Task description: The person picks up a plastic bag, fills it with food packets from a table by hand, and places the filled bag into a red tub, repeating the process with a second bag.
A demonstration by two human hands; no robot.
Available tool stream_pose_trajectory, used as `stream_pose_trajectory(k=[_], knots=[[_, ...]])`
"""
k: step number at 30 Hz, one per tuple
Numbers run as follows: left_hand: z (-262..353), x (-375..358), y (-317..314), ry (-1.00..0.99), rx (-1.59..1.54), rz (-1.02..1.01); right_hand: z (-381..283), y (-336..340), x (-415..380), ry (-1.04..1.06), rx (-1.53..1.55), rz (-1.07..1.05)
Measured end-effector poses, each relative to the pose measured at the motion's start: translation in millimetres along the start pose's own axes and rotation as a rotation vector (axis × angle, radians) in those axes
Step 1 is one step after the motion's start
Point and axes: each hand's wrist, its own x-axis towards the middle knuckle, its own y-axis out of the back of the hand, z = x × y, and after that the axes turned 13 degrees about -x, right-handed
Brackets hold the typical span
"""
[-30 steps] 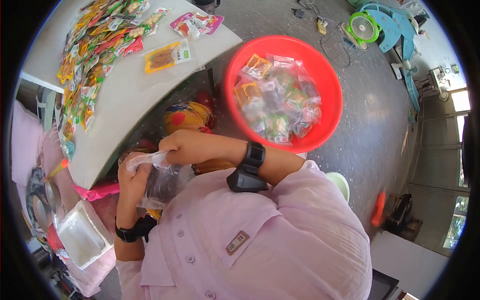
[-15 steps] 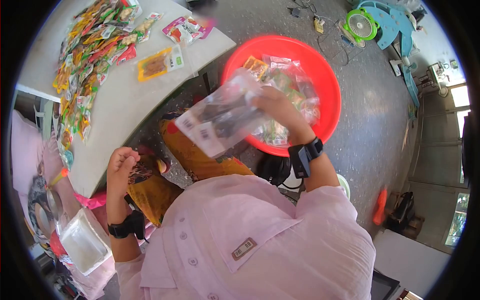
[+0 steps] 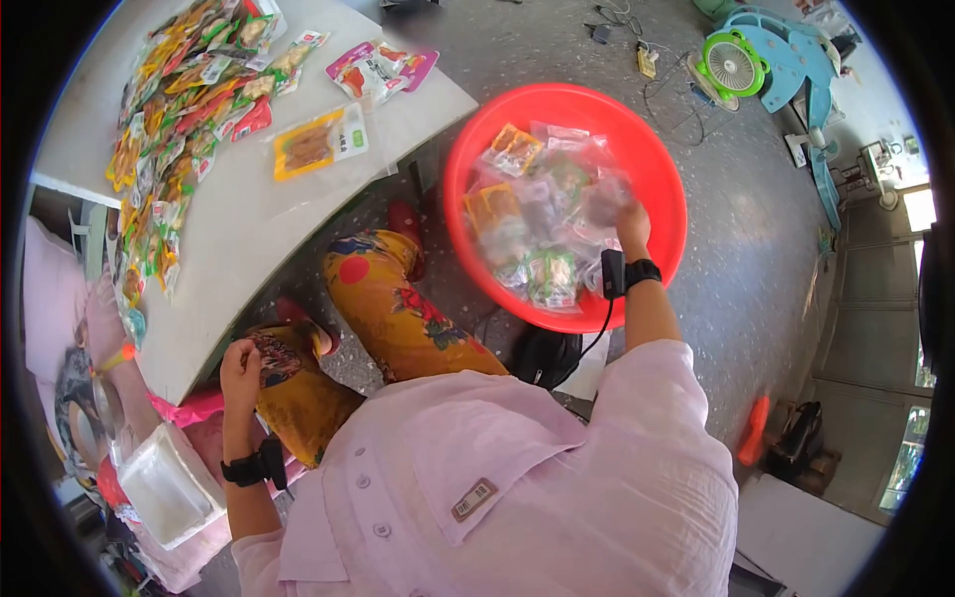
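My right hand [image 3: 634,229] reaches into the right side of a red plastic basin [image 3: 665,169]. Its fingers close on the edge of a clear plastic packet [image 3: 602,202] with dark contents, smeared by motion. Under and beside it lie several other clear packets, among them yellow ones [image 3: 515,147] and one with pale green contents [image 3: 553,276]. My left hand [image 3: 241,373] is held above my left knee by the table edge, fingers curled in, with nothing visible in it.
On the white table [image 3: 234,224] lies a long heap of small snack packets [image 3: 189,119]. A yellow-edged packet [image 3: 318,142] and pink-and-white packets [image 3: 381,72] lie near its corner. A white foam box [image 3: 171,488] stands at lower left. Cables and a green fan [image 3: 734,65] are on the floor.
My right hand has moved right and down into the basin with the clear packet, away from above my lap. My left hand has shifted slightly downward, its fingers still curled.
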Motion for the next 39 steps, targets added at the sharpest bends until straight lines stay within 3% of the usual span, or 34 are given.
stream_pose_trajectory(k=[3, 7, 9, 10, 12, 15, 20, 24, 28, 32, 36, 39], knots=[[-10, -6, 1, -0.096, 0.085, 0.013, -9, 17, 30, 0.127, -0.100, 0.160], [-15, -11, -1, -0.182, 0.130, 0.030, -14, -17, 30, 0.104, -0.112, 0.033], [-12, -10, -4, -0.223, 0.136, 0.029, 1, -64, 27, 0.216, -0.103, -0.041], [-9, -10, -5, -0.235, 0.147, 0.040, -14, -67, 18, 0.286, -0.091, -0.081], [-2, -11, -7, -0.250, 0.151, 0.094, -52, -46, -15, 0.218, 0.008, -0.121], [3, -7, -14, -0.287, 0.153, 0.130, -86, -51, -32, 0.334, 0.252, -0.042], [2, -7, -11, -0.302, 0.153, 0.133, -179, 17, -51, 0.584, 0.612, 0.108], [7, -12, -9, -0.348, 0.089, 0.226, -255, 61, -68, 0.642, 0.766, -0.044], [3, -16, -6, -0.353, 0.048, 0.272, -322, 81, -81, 0.839, 0.709, 0.087], [3, -22, 0, -0.350, 0.052, 0.299, -382, 90, -97, 1.092, 0.437, 0.203], [18, -15, 6, -0.312, -0.002, 0.256, -414, 79, -137, 1.140, 0.087, 0.120], [25, -8, 7, -0.364, -0.034, 0.275, -426, 67, -158, 1.339, 0.208, 0.047]])
